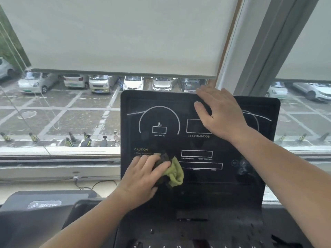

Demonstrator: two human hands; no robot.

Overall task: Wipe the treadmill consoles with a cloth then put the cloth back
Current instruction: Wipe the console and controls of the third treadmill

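A black treadmill console [223, 179] with white dial outlines and display boxes stands in front of me. My left hand [143, 178] holds a crumpled green and dark cloth [174, 173] and presses it against the console's lower left, below the yellow CAUTION label. My right hand [218, 110] grips the console's top edge near the middle, with the fingers over the edge and the thumb on the screen face. Part of the right dial is hidden behind my right arm.
A second treadmill's grey motor cover [44, 203] lies at lower left. Behind the console is a window with lowered roller blinds [116, 33], a sill [59, 153], and parked cars outside. Number buttons [161, 246] run along the console's bottom edge.
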